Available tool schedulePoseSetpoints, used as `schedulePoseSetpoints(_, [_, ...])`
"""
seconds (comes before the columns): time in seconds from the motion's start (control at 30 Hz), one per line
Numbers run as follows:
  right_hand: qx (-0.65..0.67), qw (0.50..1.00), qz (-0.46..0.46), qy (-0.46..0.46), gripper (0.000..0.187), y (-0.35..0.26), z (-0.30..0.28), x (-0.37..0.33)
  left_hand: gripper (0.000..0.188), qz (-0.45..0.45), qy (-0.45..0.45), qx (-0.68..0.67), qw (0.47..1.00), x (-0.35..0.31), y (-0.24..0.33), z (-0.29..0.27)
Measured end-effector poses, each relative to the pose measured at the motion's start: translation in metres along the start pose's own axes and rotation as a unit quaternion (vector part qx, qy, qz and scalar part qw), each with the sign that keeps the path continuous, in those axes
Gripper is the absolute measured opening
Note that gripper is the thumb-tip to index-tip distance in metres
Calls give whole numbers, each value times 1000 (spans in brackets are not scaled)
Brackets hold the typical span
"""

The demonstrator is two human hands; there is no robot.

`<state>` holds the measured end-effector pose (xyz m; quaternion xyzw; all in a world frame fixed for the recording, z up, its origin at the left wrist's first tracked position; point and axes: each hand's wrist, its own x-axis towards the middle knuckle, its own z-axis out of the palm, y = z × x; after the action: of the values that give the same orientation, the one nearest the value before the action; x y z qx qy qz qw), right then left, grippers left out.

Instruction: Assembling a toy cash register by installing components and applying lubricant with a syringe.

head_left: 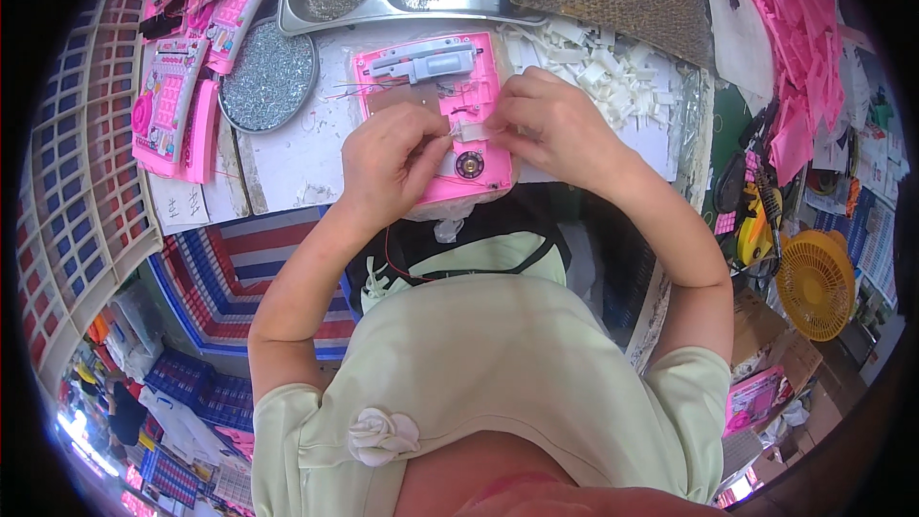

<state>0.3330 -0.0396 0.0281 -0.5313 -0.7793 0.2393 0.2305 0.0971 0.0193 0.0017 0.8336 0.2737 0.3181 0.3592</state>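
A pink plastic toy housing [496, 172] lies open-side up on the worktable in front of me. Inside it are a grey plastic part [436, 65], a brown circuit board [407, 98], thin loose wires and a small round speaker [470, 165]. A small white plastic piece [471, 132] sits over the housing, between my hands. My left hand [394, 158] is closed, thumb and forefinger pinching at the piece's left end. At its right end, my right hand [555, 120] pinches it with curled fingers. The fingertips partly cover the piece's ends.
Many loose white plastic pieces [613, 72] lie right of the housing. To the left stand a round tray of screws [269, 77] and stacked pink toy shells [172, 115]. A metal tray [459, 2] is at the back. A yellow fan [815, 284] stands at right.
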Motion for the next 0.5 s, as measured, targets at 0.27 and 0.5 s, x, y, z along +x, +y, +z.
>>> schedulePoseSetpoints(0.27, [-138, 989, 18, 44, 15, 5, 6, 26, 17, 42, -23, -5, 999, 1, 0, -6])
schedulePoseSetpoints(0.5, [-153, 987, -26, 42, 19, 3, 10, 26, 22, 19, -17, -10, 1000, -3, -4, -5])
